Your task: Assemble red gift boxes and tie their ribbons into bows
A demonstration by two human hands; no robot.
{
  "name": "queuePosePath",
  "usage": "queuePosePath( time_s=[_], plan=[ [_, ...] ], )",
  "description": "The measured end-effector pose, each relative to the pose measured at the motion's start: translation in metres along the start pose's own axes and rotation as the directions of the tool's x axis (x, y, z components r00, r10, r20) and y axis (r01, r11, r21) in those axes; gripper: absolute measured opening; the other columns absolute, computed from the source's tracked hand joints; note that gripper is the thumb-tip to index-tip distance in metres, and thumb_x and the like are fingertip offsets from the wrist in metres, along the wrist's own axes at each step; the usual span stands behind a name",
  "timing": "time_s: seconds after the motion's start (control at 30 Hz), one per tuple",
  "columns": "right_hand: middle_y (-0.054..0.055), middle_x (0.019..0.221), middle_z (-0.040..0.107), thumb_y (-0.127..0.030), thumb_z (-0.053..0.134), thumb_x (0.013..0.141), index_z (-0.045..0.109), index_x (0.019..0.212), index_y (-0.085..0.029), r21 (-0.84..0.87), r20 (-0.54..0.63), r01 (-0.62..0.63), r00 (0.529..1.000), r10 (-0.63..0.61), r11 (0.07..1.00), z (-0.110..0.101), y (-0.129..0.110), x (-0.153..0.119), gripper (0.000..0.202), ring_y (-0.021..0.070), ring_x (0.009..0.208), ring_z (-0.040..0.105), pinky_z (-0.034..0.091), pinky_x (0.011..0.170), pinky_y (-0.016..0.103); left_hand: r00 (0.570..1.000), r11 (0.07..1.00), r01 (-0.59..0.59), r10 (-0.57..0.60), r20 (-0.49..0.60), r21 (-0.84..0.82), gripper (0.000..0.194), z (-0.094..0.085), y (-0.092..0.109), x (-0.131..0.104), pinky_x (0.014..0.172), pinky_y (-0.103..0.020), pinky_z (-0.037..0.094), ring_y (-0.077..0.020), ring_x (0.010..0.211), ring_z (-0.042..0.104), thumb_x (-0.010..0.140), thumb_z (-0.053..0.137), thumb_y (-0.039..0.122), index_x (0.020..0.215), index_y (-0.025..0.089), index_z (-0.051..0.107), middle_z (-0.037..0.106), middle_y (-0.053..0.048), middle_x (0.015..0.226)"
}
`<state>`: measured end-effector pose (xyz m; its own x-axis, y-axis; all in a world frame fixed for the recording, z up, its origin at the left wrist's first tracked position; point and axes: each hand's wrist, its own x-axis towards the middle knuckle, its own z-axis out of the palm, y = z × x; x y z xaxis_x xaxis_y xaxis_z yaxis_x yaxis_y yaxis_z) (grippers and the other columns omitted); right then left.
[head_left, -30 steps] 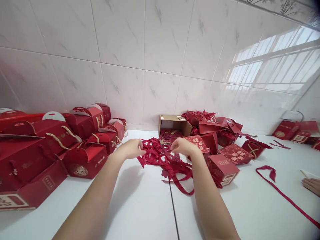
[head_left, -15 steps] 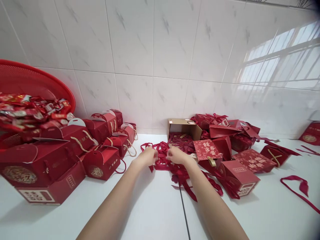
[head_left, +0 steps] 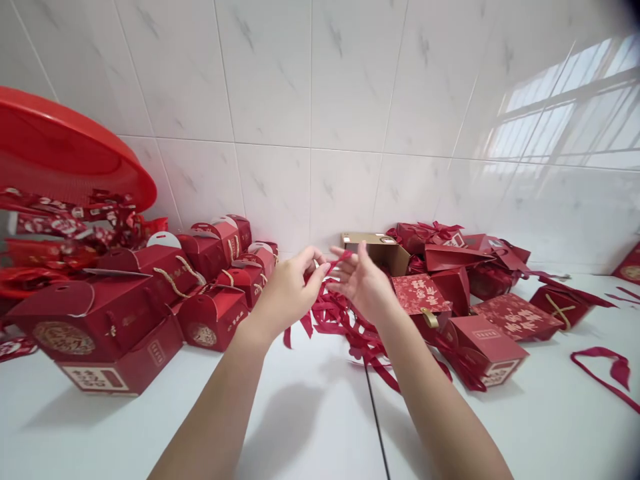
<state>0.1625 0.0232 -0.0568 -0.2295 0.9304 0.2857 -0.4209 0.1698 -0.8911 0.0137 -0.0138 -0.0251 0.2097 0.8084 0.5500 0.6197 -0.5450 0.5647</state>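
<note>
Tiled wall [head_left: 273, 80]: pale and marbled, it rises behind the far edge of our white worktop [head_left: 310, 460], with a barred window mirrored toward the right.
Left hand [head_left: 287, 287]: thumb and fingertip are pinched together on a red ribbon [head_left: 341, 259].
Right hand [head_left: 367, 287]: palm toward us, fingers spread; the ribbon reaches across to them, and we cannot tell whether any finger bears on it.
Ribbon's place: between our two hands, raised above the middle of the worktop.
Ribbon's feel: we judge it very light, limp and rather slippery, hard to break but quick to crease or twist.
Ribbon's grip: we would pinch it flat near an end, since a slack hold may let it slide out.
Ribbon heap [head_left: 327, 327]: looped strips lie below our hands; we expect them to snag one another.
Cardboard box [head_left: 397, 261]: near the far edge, partly hidden behind our right hand.
Red boxes, left [head_left: 215, 320]: several with rope handles crowd our left forearm's side.
Red boxes, right [head_left: 485, 337]: a jumble, some bow-tied, hems in our right arm.
Basket [head_left: 75, 140]: tilted at the far left, wrapped packets [head_left: 50, 223] below its rim.
</note>
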Motion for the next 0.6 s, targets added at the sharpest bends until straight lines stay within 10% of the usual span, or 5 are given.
queuePosePath(
  time_s=[0.2,0.47,0.6],
  plan=[
    [-0.004,0.070,0.066,-0.031,0.058,0.087,0.066,0.083,-0.023,0.369,-0.357,0.106,0.934,0.035,0.923,-0.053,-0.015,0.017,0.012,0.0070,0.059,0.061,0.046,0.054,0.018,0.999,0.998,0.053,-0.053,0.003,-0.035,0.016,-0.020,0.000,-0.005,0.054,-0.023,0.034,-0.0111,0.051,0.043,0.089,0.048,0.031,0.103,0.025,0.043,0.038,0.010,0.055],
    [-0.007,0.048,0.052,-0.023,0.045,0.095,0.063,0.075,-0.021,0.418,-0.429,0.113,0.899,0.086,0.901,-0.084,-0.011,0.028,0.027,0.0043,0.041,0.049,0.041,0.045,0.016,0.998,0.994,0.045,-0.040,0.052,-0.097,0.021,-0.055,0.017,-0.029,0.055,-0.023,0.038,-0.0107,0.051,0.042,0.087,0.054,0.033,0.106,0.025,0.047,0.039,0.009,0.054],
    [-0.009,0.047,0.052,-0.022,0.058,0.088,0.061,0.075,-0.021,0.372,-0.488,0.138,0.870,0.067,0.918,-0.089,-0.007,0.031,0.013,0.0042,0.039,0.046,0.040,0.044,0.016,0.978,0.977,0.209,-0.210,0.016,0.038,0.043,-0.066,-0.007,-0.023,0.069,-0.030,0.047,-0.0193,0.076,0.060,0.084,0.052,0.046,0.120,0.026,0.041,0.062,0.000,0.085]
  ],
)
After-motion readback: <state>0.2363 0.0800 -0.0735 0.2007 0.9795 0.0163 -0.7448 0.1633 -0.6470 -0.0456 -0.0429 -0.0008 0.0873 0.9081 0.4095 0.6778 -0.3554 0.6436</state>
